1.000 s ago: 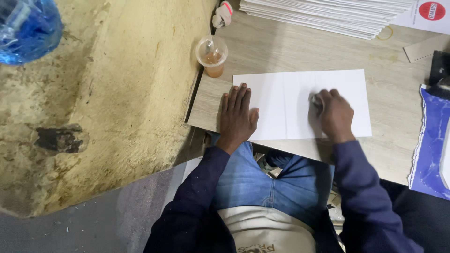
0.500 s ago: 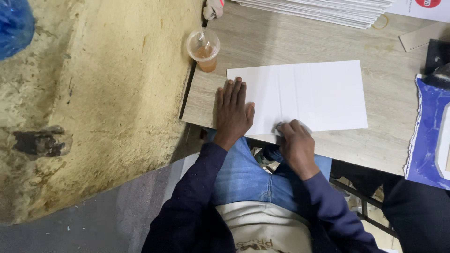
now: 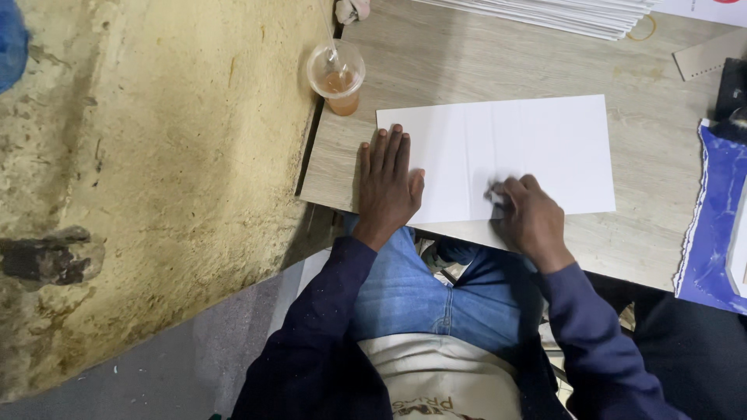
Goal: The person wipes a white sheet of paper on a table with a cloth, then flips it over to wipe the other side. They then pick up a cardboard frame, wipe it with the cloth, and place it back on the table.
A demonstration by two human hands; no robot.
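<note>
Head view: two hands on a white rectangular paper sheet [image 3: 506, 152].
Nearest, right hand [image 3: 529, 218] curled, fingertips bunched together and pressing the sheet near its lower edge; left hand [image 3: 387, 183] flat, fingers spread apart, on the sheet's left edge and the pale wood-grain surface [image 3: 436, 70]. Sheet lying flat near the surface's front edge. Farther left, clear plastic cup of amber drink [image 3: 337, 78]; at right, blue plastic wrapper [image 3: 712, 225]; farthest, stack of white sheets [image 3: 560, 12].

Dim, even light overhead. White sheet [image 3: 498, 155] brightest, mildly washed out. Soft shadow under my left hand [image 3: 387, 185]. Edges slightly soft.
</note>
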